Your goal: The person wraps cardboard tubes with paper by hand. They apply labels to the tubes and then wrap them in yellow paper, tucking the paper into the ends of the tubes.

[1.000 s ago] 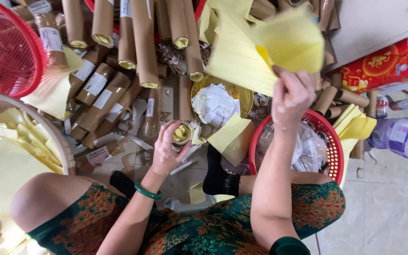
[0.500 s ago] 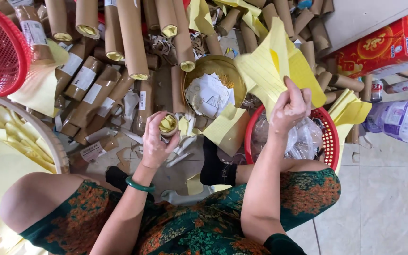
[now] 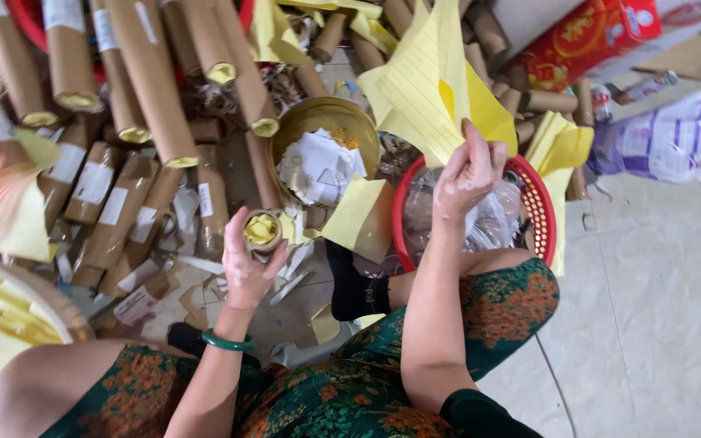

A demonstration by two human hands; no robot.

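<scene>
The left hand [image 3: 247,268] is wrapped around the end of a short brown tube [image 3: 261,231], and the fingers are closed on it. The open end of the tube faces up, and yellow paper is stuffed inside it. A green bangle [image 3: 227,342] sits on that wrist. The right hand [image 3: 468,174] is held up higher, and its fingers pinch a bunch of yellow paper sheets [image 3: 427,89] at their bottom edge. The sheets stand up and fan out above the hand. Right under that hand is a red basket [image 3: 533,215] with a clear plastic bag [image 3: 492,223] in it. Between the two hands, a bit farther away, is a round gold bowl [image 3: 290,138] with crumpled white paper scraps inside. A loose yellow sheet [image 3: 359,215] lies on the floor between the bowl and the red basket. Many long brown tubes [image 3: 152,81] lie in a heap on the far left side, and some have white labels. A red box [image 3: 590,36] lies at the far right. The person sits with knees bent in green flowered clothes [image 3: 342,401].
</scene>
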